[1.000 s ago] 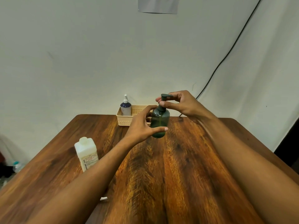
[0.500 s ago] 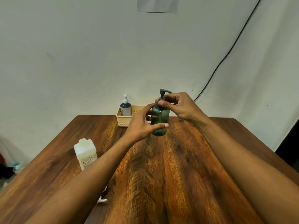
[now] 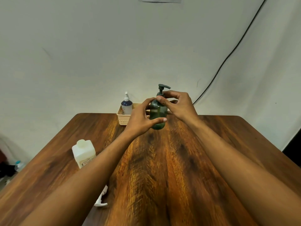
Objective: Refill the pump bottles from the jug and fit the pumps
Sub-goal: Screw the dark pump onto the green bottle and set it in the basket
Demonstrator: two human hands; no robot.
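Held just above the far middle of the brown wood-grain table (image 3: 162, 168): a dark green translucent plastic pump bottle (image 3: 158, 114), upright, its base seemingly clear of the surface. Left hand (image 3: 140, 118) wrapped around the bottle's body, thumb across the front low down, fingers curled behind near the shoulder. Right hand (image 3: 177, 104) pinching the collar at the neck between thumb and fingertips, just under the dark green pump head (image 3: 163, 87) with spout pointing right. Probably the screwing-down of the pump, judging by that pinch at the collar. Likely smooth, slightly slick plastic, stiff enough at the shoulder but liable to give if squeezed mid-body; moderately heavy if filled, though liquid level hard to read through the tinted wall. Best taken around the body for steadiness and at the ribbed collar for turning, never by the thin spout. Behind, at the table's far edge, a cream perforated plastic basket (image 3: 123, 119) holding a dark blue bottle with white pump (image 3: 126, 105); the rest of its contents hidden by the hands. Near the left edge, a white translucent squarish plastic jug (image 3: 83, 152), cap on, contents not discernible. Beside the left forearm, a loose white pump part (image 3: 101, 200) lying on the wood.
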